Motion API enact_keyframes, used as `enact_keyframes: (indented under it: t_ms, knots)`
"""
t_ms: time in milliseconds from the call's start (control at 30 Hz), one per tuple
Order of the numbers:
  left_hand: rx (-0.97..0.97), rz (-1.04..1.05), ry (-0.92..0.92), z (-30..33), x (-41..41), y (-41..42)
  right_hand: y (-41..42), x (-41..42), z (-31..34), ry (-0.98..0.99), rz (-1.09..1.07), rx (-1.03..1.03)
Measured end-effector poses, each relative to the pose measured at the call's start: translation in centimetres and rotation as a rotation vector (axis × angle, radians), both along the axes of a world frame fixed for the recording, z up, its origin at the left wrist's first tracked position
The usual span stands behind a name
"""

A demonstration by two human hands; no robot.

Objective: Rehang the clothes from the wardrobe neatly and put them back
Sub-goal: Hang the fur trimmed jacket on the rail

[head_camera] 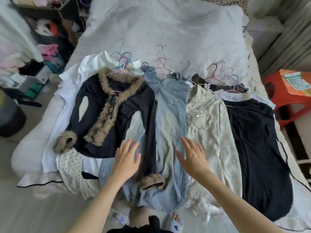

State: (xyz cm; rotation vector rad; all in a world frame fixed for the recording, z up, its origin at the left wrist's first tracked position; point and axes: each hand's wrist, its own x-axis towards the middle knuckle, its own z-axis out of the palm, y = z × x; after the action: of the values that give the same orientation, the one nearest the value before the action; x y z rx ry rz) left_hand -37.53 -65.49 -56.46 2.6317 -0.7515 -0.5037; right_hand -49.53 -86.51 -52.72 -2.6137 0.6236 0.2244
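Denim, pale blue, fills the middle of the spread: a light-wash pair of jeans [170, 118] is laid lengthwise on the white bed sheet [168, 27], waistband away from the person, legs running to the near edge. Both hands are held over it w/ fingers straight and spread, nothing gripped. The left hand [126, 158] is seen above the jeans' left leg, just beside the dark sleeve; the right hand [193, 157] is over the right leg, near the lace top. Whether the palms touch the cloth can't be told.

A navy cardigan w/ brown fur collar and cuffs [107, 115] is spread to the left, and its right sleeve is draped across the jeans, the fur cuff [151, 182] lying on the denim near the bed's edge, so part of the jeans is covered. Under the cardigan, a white garment [89, 66] and a cream polka-dot piece [72, 167] are partly hidden. To the right of the jeans, a cream lace blouse [210, 132] is laid, overlapping the denim's edge, then a long navy dress [259, 148].

Thin wire hangers in pink, blue and purple [124, 61] are fanned at the garments' top ends, more [218, 71] by the blouse and dress; hooks are tangled, exact count unclear.

Off the bed: a red plastic stool [289, 98] at right w/ a packet on it, cluttered shelves and boxes [33, 73] at left, blurred. Slippered feet [175, 221] are seen at the bottom.
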Motion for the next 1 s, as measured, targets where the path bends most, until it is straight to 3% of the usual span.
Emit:
enact_keyframes:
  t_ms: [133, 400, 600, 767, 1000]
  knots:
    - [0.028, 0.098, 0.064, -2.9, 5.8, 2.7, 0.7, 8.7, -2.0, 0.025, 0.003, 0.058]
    - [0.141, 0.073, 0.04, -8.7, 21.9, 4.0, -0.3, 27.9, -6.5, 0.03, -0.031, 0.153]
    - [0.324, 0.051, 0.204, -13.9, 26.0, 3.8, -3.2, 38.7, -9.8, -0.007, -0.119, 0.057]
    - [0.295, 0.037, 0.244, -15.0, 26.2, 4.0, -4.1, 43.2, -11.7, 0.089, -0.228, 0.095]
    - [0.247, 0.125, 0.384, -14.4, 27.6, 3.5, -3.0, 43.4, -11.8, -0.055, -0.424, 0.253]
